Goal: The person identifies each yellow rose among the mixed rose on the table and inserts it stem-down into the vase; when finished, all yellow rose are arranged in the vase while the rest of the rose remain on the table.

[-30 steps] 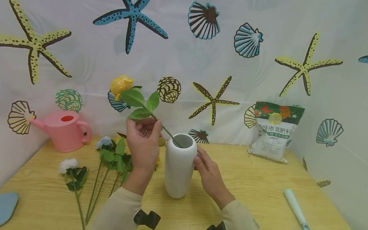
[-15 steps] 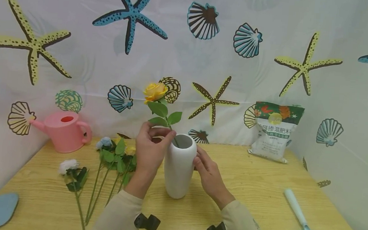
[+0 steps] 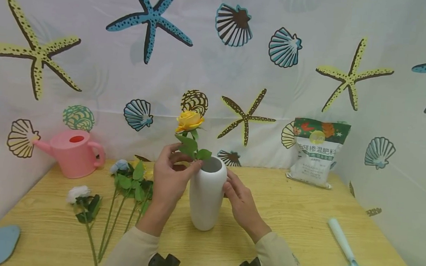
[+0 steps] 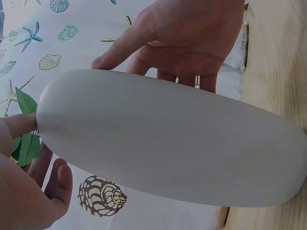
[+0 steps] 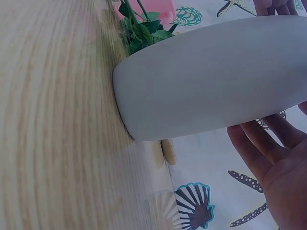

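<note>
Head view: left hand (image 3: pixel 171 175) is clamped on the yellow rose (image 3: pixel 189 121), thumb and fingers pinching just under the green leaves (image 3: pixel 187 144), right at the left side of the mouth of the white vase (image 3: pixel 206 202). Can't see the exact grip on the stem; the thumb covers it. Bloom sits above the fingers, up and slightly left of the mouth, so the flower's long axis runs near upright with a small lean left as it rises. Lower stem is out of sight in every view; my read is that it's inside the vase, since the leaves sit right at the rim. Left hand is the nearer one to the rose by far. Right hand (image 3: pixel 243 201) is lower, fingers wrapped behind the vase's right side, thumb on the near side, bracing it. Left wrist view agrees: hands on opposite sides, left up at the rim, right down the flank. Vase is upright, base on the wooden table (image 3: pixel 284 228). Relation that counts, I'd say: stem line vs vase axis. They're close to parallel, stem offset to the left wall, so any further travel would be mostly straight down, and the pinching fingers look set to meet the rim first. Farther out, left of the left forearm, a white flower (image 3: pixel 79 193) and a blue flower (image 3: pixel 121 166) lie on the table, stems toward the person.
</note>
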A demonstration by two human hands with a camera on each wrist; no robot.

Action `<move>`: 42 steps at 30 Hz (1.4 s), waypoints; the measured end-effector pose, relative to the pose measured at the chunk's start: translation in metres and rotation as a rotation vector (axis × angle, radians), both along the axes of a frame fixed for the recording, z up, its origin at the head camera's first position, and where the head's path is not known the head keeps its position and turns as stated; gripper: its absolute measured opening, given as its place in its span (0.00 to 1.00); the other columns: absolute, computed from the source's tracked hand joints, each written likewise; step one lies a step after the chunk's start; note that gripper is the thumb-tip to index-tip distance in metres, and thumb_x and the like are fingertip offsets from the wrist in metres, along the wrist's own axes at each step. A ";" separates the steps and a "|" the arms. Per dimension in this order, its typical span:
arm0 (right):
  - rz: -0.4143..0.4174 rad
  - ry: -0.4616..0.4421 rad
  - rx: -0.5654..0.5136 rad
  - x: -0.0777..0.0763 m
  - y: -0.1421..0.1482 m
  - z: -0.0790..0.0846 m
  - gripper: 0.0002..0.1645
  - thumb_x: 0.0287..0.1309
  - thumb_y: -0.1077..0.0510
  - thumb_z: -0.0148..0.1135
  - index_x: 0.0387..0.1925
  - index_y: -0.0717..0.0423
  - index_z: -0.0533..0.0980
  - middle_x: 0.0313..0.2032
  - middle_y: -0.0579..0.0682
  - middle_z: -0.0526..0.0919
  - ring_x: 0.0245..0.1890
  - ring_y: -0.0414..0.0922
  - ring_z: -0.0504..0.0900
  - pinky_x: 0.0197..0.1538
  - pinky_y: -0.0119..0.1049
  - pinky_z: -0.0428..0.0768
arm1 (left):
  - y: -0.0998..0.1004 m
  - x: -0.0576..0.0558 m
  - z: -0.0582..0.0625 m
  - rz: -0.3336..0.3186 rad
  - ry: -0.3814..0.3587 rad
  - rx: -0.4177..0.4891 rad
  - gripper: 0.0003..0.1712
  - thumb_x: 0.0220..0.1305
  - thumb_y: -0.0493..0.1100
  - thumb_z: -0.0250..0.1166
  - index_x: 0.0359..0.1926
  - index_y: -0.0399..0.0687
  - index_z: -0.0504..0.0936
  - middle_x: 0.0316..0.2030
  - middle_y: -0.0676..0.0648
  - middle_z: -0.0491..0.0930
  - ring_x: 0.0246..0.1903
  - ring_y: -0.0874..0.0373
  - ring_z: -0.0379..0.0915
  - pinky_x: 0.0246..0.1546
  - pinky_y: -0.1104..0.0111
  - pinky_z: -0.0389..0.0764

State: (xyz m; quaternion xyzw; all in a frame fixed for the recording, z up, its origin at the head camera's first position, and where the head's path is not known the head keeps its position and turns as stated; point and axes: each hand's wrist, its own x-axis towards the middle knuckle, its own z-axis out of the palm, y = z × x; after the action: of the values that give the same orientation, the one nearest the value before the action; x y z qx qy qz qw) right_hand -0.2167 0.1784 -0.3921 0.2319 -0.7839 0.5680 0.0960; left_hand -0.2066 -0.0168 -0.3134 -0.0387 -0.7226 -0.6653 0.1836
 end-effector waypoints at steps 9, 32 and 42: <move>0.004 0.002 0.001 0.000 -0.001 0.000 0.26 0.81 0.52 0.41 0.75 0.48 0.62 0.65 0.61 0.77 0.60 0.59 0.79 0.56 0.41 0.82 | -0.005 0.004 0.000 -0.033 -0.022 0.022 0.33 0.56 0.36 0.76 0.62 0.47 0.74 0.46 0.39 0.85 0.39 0.50 0.77 0.44 0.66 0.78; 0.003 -0.003 -0.008 0.001 -0.002 0.000 0.27 0.80 0.53 0.41 0.76 0.48 0.61 0.67 0.59 0.75 0.62 0.59 0.78 0.56 0.40 0.82 | -0.054 0.006 -0.030 0.014 0.025 0.041 0.23 0.62 0.39 0.73 0.56 0.46 0.77 0.39 0.58 0.87 0.42 0.68 0.81 0.44 0.76 0.79; 0.004 -0.005 -0.001 0.002 -0.002 0.000 0.27 0.81 0.53 0.41 0.76 0.48 0.60 0.69 0.57 0.73 0.63 0.59 0.77 0.56 0.40 0.82 | -0.115 0.005 -0.045 0.175 -0.088 0.058 0.13 0.67 0.44 0.68 0.49 0.44 0.80 0.31 0.67 0.83 0.31 0.69 0.80 0.30 0.75 0.81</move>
State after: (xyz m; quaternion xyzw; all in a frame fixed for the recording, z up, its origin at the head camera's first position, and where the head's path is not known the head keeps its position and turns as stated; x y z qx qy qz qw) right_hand -0.2149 0.1762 -0.3922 0.2321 -0.7832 0.5692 0.0932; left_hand -0.2018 -0.1316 -0.3580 0.0589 -0.7111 -0.6683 0.2102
